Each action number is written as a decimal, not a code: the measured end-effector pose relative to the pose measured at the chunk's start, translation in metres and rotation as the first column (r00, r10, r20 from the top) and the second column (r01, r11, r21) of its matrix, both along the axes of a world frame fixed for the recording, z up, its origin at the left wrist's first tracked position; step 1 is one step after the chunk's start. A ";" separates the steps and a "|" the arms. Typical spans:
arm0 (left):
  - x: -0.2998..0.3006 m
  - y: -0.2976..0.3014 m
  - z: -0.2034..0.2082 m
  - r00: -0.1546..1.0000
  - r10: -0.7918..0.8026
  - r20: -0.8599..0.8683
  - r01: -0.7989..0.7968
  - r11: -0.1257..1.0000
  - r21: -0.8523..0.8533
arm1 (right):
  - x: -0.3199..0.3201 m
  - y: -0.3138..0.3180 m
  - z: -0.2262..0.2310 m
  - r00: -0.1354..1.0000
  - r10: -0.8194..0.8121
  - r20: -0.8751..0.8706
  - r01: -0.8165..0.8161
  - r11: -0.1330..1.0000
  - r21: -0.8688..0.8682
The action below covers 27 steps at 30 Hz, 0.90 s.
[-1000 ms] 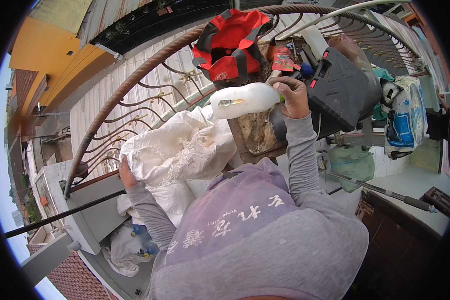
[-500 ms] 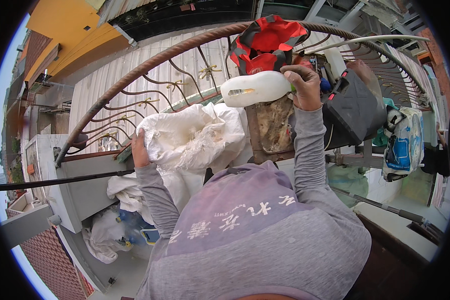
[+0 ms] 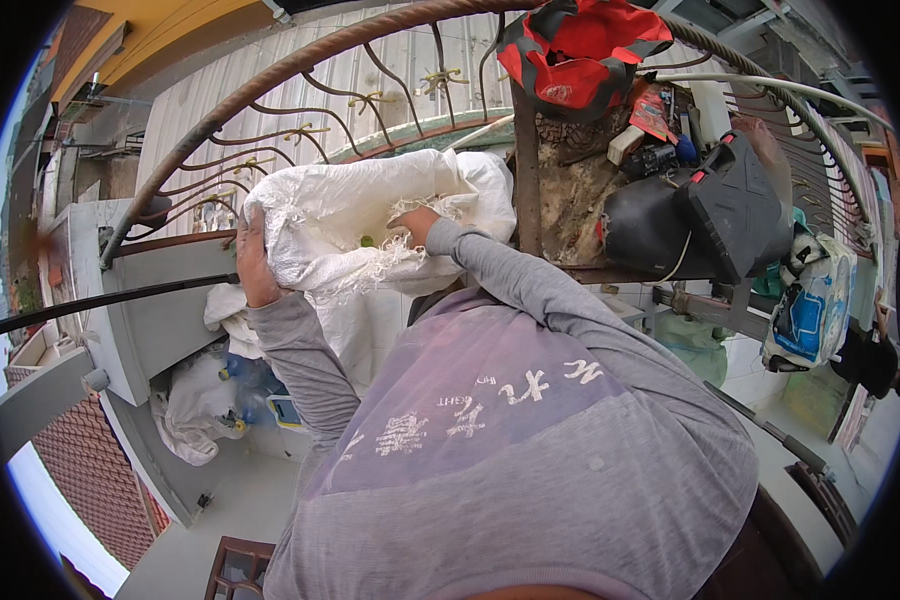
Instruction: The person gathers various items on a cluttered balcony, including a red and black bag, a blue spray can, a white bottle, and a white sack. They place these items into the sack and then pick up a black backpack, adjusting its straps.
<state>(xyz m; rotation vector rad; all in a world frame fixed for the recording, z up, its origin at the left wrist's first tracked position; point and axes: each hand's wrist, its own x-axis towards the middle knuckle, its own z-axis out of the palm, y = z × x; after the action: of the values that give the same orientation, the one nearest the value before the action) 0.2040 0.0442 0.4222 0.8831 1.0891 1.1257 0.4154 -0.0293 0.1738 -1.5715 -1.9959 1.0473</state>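
Observation:
A white woven sack (image 3: 320, 190) with a wide, frayed mouth lies in front of me, its mouth facing up. My left hand (image 3: 257, 262) grips its left rim, the fingers partly behind the cloth. Within the mouth, at the right, is my right hand (image 3: 415, 224), fingers pointing left and apart, with nothing seen in them. Frayed threads hide part of those fingers. Just left of them a small green piece (image 3: 367, 241) shows inside the sack; I cannot make out what it belongs to.
A curved rusty railing (image 3: 270, 85) runs behind the sack. To the right are a red and grey bag (image 3: 580, 55), a dirty board (image 3: 570, 180), a black plastic case (image 3: 735, 205) and a blue-white package (image 3: 815, 310). Clear plastic bottles (image 3: 255, 385) lie low at left.
My right hand has come from the board at right down to the sack's mouth. The white bottle it held is out of sight. The left hand stays on the rim.

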 end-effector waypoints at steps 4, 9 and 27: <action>-0.031 -0.019 -0.011 0.998 -0.048 0.037 0.048 0.999 -0.011 | 0.094 -0.063 0.050 0.949 -0.303 -0.090 0.300 0.953 -0.049; -0.087 -0.027 -0.034 0.953 -0.021 -0.302 0.031 0.999 0.030 | 0.277 -0.084 0.106 0.279 -0.951 -0.137 0.908 0.214 0.361; -0.041 -0.010 -0.053 0.912 0.020 -0.410 0.010 0.997 0.072 | 0.459 -0.130 0.140 0.023 -0.551 -0.834 0.902 0.370 -0.220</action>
<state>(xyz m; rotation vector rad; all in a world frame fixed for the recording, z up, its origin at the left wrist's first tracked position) 0.1632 0.0339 0.3690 1.2119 1.3996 1.0110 0.8746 -0.1596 0.3138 -1.2017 -0.3843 0.5979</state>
